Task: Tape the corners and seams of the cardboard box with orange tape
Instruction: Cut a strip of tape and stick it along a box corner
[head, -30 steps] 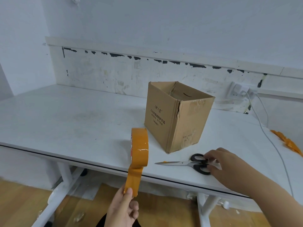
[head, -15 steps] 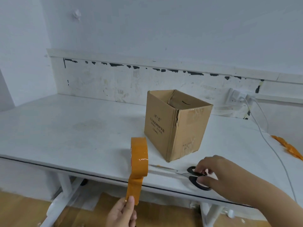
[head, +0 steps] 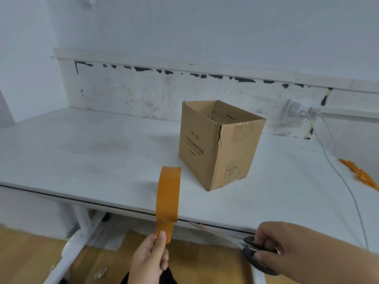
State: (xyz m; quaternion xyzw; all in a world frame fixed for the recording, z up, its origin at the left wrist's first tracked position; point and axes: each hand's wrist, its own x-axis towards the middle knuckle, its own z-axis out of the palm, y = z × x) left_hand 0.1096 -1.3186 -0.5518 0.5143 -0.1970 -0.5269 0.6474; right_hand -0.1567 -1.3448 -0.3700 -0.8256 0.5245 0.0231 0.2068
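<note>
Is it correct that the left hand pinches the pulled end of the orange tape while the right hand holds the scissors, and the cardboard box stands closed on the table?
Not quite. The head view shows the cardboard box standing open at the top, not closed. The rest holds: the left hand pinches the pulled end of the orange tape, and the right hand holds the scissors.

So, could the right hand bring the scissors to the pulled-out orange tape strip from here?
Probably yes. The right hand grips the black-handled scissors at the table edge; only open air separates them from the orange tape strip pinched by the left hand.
</note>
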